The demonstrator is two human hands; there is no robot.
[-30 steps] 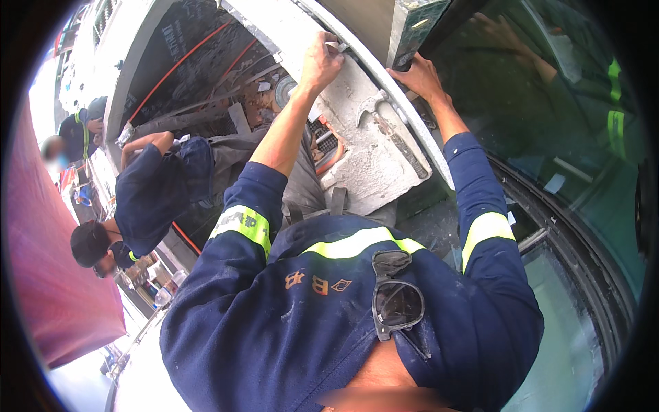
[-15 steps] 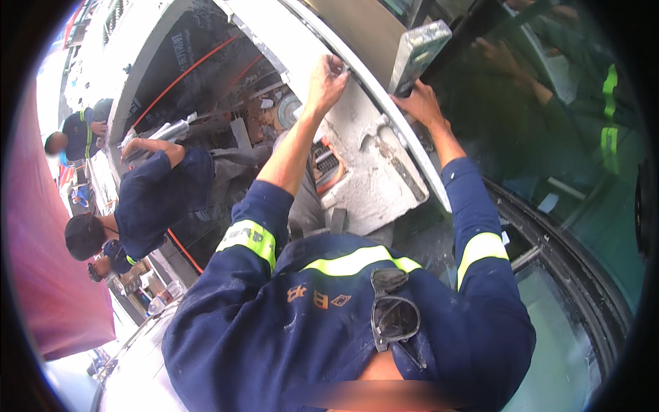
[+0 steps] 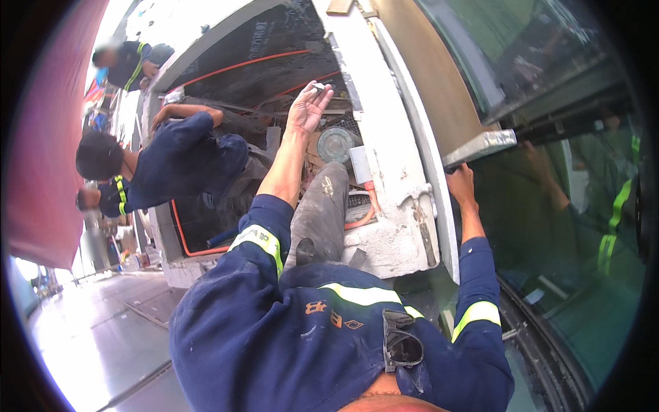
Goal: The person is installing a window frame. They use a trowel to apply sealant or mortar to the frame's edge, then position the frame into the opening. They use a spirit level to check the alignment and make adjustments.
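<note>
My left hand (image 3: 307, 110) is raised over the trough, palm up, its fingers curled round a small pale piece (image 3: 318, 87) whose kind I cannot make out. Beyond the thin white slab edge (image 3: 419, 130), on its right side, my right hand (image 3: 461, 184) grips a flat, thick, grey rectangular tool (image 3: 484, 145) smeared with mortar. The tool lies nearly level beside the brown panel; my fingers under it are partly hidden. A hammer (image 3: 423, 226) rests on the white ledge (image 3: 384, 240) between my arms.
A round lidded tub (image 3: 336, 145) and an orange hose (image 3: 254, 65) lie in the debris-strewn trough. A co-worker in a dark cap (image 3: 189, 147) leans in at the left; another person (image 3: 130, 69) is farther back. Dark glass (image 3: 556, 226) stands at right.
My left hand has left the slab edge and moved left, turning palm up. My right hand has tilted the grey tool from upright to nearly level. The whole view has shifted.
</note>
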